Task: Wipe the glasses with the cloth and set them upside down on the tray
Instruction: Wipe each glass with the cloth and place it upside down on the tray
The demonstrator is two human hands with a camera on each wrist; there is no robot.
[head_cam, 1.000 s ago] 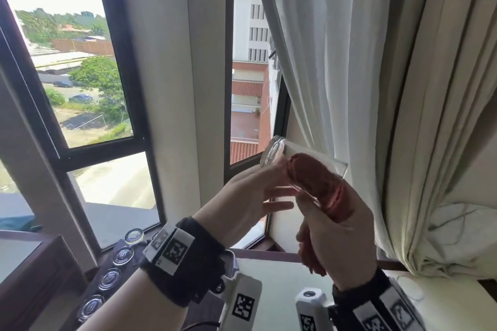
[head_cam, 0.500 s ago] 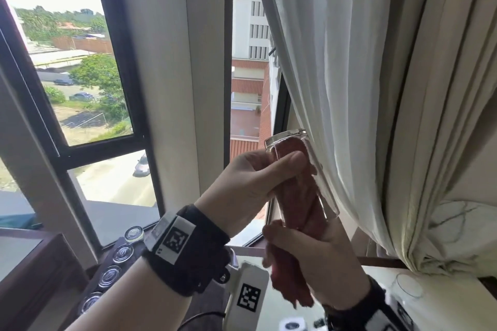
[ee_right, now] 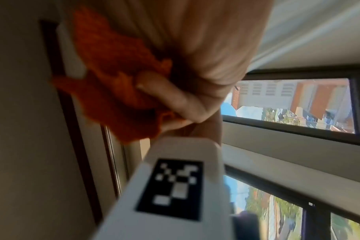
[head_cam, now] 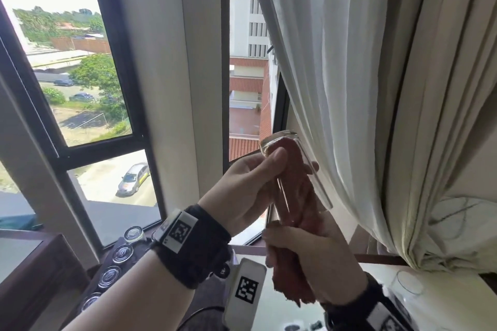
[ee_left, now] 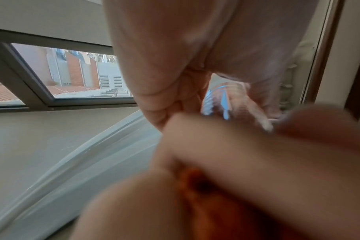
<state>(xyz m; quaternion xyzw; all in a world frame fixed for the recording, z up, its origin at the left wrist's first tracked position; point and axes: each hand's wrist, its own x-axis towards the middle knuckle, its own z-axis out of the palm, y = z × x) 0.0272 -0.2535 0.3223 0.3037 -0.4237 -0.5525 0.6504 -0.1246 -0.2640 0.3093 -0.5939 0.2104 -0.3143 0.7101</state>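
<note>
Since a second ago the glass [head_cam: 293, 174] has swung from lying nearly sideways to standing almost upright, base up by the curtain [head_cam: 376, 88] and mouth down, and both hands have drifted up and a bit right with it. Left hand [head_cam: 247, 193] is wrapped round the upper part, thumb lying across the front near the base. Right hand [head_cam: 309, 258] is closed around the cloth [head_cam: 293, 263] right at the mouth, with the rest of that red cloth stuffed well up inside the glass and a tail hanging out below the fist. The wrist views are too blurry to add much, though the right one does show fingers curled into orange-red fabric. So I'd call this mid-wipe on the inside, held up in front of the window, well above the table [head_cam: 443, 303]. As for progress: down at lower left there's a row of glasses [head_cam: 122, 252] sitting upside down on a dark tray [head_cam: 107, 263], so several look done already. Another glass [head_cam: 407, 281] stands by the curtain on the right and looks like it's waiting. What's left, by my guess: finish this one, flip it onto the tray, then do that one.
</note>
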